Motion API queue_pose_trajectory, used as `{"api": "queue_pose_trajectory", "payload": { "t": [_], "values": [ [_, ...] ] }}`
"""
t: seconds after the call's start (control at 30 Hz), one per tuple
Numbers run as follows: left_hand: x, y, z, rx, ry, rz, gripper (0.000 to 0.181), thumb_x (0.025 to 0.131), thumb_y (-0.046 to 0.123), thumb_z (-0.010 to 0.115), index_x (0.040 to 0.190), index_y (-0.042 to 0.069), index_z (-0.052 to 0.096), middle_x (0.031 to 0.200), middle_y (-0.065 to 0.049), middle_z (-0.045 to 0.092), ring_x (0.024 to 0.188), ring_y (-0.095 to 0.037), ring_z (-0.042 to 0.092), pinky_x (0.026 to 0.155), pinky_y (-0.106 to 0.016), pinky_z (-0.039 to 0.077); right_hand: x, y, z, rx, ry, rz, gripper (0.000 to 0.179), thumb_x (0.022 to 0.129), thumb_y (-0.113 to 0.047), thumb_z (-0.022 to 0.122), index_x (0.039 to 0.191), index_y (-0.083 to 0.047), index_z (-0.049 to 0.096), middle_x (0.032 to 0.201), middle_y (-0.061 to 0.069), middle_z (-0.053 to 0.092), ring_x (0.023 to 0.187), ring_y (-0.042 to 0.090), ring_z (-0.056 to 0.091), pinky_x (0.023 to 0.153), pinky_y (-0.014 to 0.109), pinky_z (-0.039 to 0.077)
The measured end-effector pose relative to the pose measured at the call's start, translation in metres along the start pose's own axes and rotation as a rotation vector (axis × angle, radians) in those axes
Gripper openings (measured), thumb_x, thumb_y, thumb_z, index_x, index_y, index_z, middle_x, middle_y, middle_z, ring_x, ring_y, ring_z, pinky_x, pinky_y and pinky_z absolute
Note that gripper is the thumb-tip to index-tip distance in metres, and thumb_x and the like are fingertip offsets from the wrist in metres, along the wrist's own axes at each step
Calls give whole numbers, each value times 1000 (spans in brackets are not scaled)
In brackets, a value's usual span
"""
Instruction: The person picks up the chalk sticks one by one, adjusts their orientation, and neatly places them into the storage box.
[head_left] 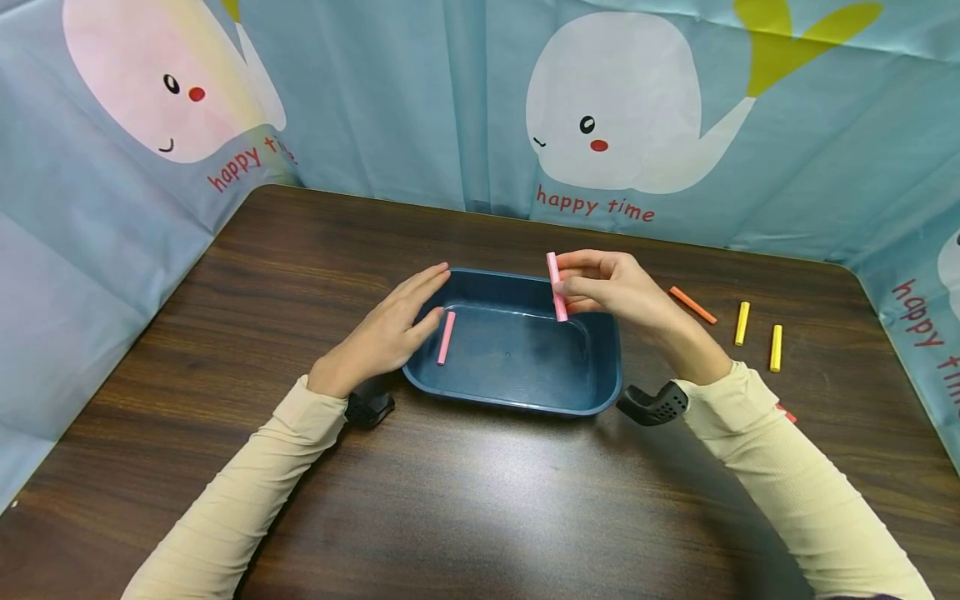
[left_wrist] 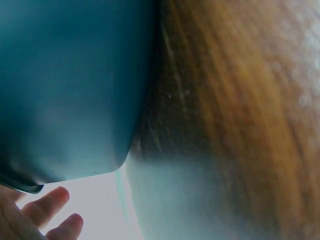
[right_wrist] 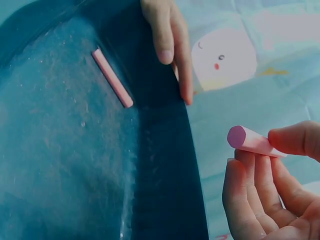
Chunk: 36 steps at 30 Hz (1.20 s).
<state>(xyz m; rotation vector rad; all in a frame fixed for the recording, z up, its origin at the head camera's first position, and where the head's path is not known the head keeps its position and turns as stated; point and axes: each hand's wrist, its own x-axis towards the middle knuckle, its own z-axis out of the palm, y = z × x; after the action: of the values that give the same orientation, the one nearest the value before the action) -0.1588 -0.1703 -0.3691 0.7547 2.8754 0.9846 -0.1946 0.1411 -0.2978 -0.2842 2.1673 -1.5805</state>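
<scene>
Where the cream sleeves (head_left: 795,471) end: black wristbands (head_left: 654,406) sit.
Red stick (head_left: 786,412): partly hidden by the right sleeve, lies on the desk (head_left: 480,508).
Left hand (head_left: 384,333): fingers extended, at the blue tray's (head_left: 517,350) left side; the hands are apart.
Inside the tray: first pink stick (head_left: 446,338) lies near the left wall.
Right hand (head_left: 611,287): thumb and fingers pinch second pink stick (right_wrist: 254,143), raised over the tray's right end.
Yellow sticks (head_left: 742,323): two lie right of the tray.
Orange stick (head_left: 693,305): slants nearer it.
Curtain (head_left: 375,100): shows printed whales.
</scene>
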Motion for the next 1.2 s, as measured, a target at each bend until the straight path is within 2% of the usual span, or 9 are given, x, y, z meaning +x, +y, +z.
{"api": "queue_pose_trajectory", "payload": {
  "t": [0.4,0.67,0.9,1.2],
  "values": [
    [-1,-1,0,-1,-4,-9,57,104,18,48,156,3,28,165,-11,23,153,-26,23,122,-50,24,15,3,18,75,-38,8,46,96,-9,60,138,6,50,120,25,59,82,10,71,80,27,61],
    [0,-2,1,0,4,5,56,104,18,47,155,2,29,164,-13,25,152,-28,24,122,-51,24,23,5,30,130,-63,51,47,97,-9,59,139,6,47,122,25,58,83,10,71,84,33,61],
    [0,-2,1,2,8,4,56,104,18,47,155,2,29,164,-12,25,152,-27,24,122,-50,24,29,5,42,128,-72,120,47,94,-12,63,137,3,50,110,11,63,82,12,70,86,35,60],
    [1,-2,1,3,7,-4,57,104,19,48,155,3,29,165,-11,24,152,-26,24,123,-49,24,35,4,56,112,-97,144,46,94,-14,63,136,2,51,101,7,66,79,13,71,90,42,58]
  ]
}}
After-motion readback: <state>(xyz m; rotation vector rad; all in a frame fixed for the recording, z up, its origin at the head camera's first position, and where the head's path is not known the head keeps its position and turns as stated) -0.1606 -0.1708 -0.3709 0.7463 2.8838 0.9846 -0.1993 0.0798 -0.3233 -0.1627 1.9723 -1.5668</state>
